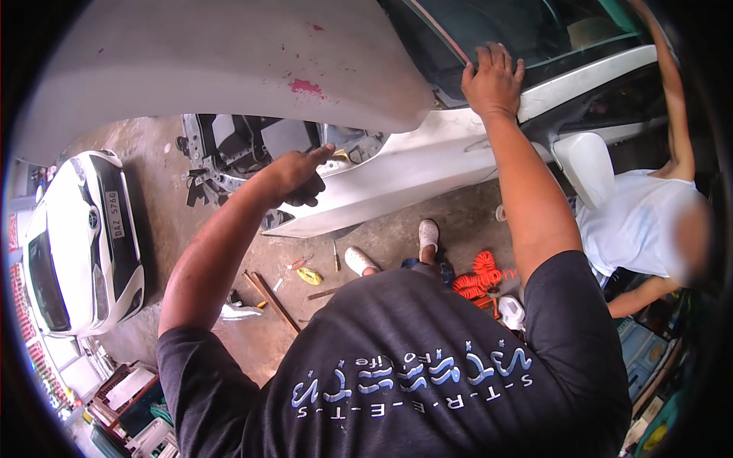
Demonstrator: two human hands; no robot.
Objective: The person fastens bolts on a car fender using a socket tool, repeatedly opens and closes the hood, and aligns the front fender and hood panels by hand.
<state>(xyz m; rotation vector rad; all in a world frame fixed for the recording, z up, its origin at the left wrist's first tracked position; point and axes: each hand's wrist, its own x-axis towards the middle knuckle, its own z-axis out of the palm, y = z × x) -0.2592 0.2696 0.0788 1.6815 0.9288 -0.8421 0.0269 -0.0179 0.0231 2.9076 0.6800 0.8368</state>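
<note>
My left hand (300,174) is over the white fender (405,179) at the edge of the engine bay. Its index finger points outward and the other fingers are loosely bent, with nothing visible in them. My right hand (495,80) lies with spread fingers on the car body at the lower corner of the windshield (527,34). Above both arms the raised hood (221,65) shows a dull grey surface with pink patches. Beneath it, black parts of the engine bay (290,137) are partly visible.
Another person (637,217) stands at right beside the side mirror (584,168), one arm raised along the car. On the floor lie an orange coiled hose (481,276), a screwdriver (336,257) and wooden strips (272,300). A second white car (72,244) is parked at left.
</note>
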